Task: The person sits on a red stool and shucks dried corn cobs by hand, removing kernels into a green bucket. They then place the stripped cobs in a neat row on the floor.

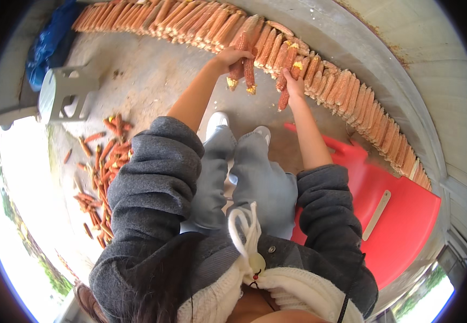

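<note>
My left hand (233, 57) is closed around several reddish corn cobs (249, 74) with yellow kernels left at their ends. To its right, my right hand (293, 85) grips a pair of similar red cobs (284, 99), also with some yellow kernels at their upper tips. Both hands are at the near side of a long curved row of stacked, paler corn cobs (193, 24) along the wall. The held cobs partly cover the stack behind them. How the fingers wrap beneath the cobs is hidden.
A loose heap of reddish cobs (106, 173) lies on the floor at left. Beyond it are a pale plastic stool (70, 95) and a blue plastic bag (52, 44). A red plastic chair (407, 218) with a pale flat strip (376, 215) on it is at right.
</note>
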A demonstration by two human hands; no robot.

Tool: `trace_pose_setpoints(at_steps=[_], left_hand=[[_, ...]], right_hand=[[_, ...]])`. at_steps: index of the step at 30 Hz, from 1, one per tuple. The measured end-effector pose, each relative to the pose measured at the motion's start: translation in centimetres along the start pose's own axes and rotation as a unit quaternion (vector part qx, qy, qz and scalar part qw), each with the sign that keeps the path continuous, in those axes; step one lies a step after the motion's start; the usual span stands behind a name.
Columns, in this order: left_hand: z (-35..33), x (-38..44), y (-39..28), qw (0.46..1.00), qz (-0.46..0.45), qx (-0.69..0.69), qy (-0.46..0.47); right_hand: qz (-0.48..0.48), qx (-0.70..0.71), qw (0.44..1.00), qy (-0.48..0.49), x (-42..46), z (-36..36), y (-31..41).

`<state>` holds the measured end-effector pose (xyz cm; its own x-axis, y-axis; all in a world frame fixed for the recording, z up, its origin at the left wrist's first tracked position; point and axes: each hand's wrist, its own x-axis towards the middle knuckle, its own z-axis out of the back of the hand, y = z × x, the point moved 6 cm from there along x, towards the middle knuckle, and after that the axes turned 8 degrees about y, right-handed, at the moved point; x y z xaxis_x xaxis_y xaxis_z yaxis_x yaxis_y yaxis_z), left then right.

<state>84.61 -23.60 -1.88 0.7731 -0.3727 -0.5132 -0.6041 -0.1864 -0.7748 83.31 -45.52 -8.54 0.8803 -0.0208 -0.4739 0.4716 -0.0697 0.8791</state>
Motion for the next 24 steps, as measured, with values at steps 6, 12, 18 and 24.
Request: trace_pose_setpoints(at_steps=[6, 12, 18, 24], left_hand=[[1.5, 10.1, -0.4, 0.998, 0.049, 0.026, -0.006], [1.3, 16.4, -2.1, 0.885, -0.106, 0.429, -0.149], [0.6, 13.9, -1.1, 0.806, -0.073, 0.567, -0.150], [-3.3, 13.1, 0.1, 0.597, -0.250, 0.761, -0.044]], right_hand=[[0.016, -0.076, 0.996, -0.052, 5.9, -2.0, 2.5], [-0.002, -0.090, 0.995, -0.045, 13.1, -1.9, -1.2], [-0.036, 0.032, 0.997, -0.068, 11.0, -1.9, 0.2], [0.063, -0.078, 0.993, -0.054, 12.4, -1.0, 3.3]])
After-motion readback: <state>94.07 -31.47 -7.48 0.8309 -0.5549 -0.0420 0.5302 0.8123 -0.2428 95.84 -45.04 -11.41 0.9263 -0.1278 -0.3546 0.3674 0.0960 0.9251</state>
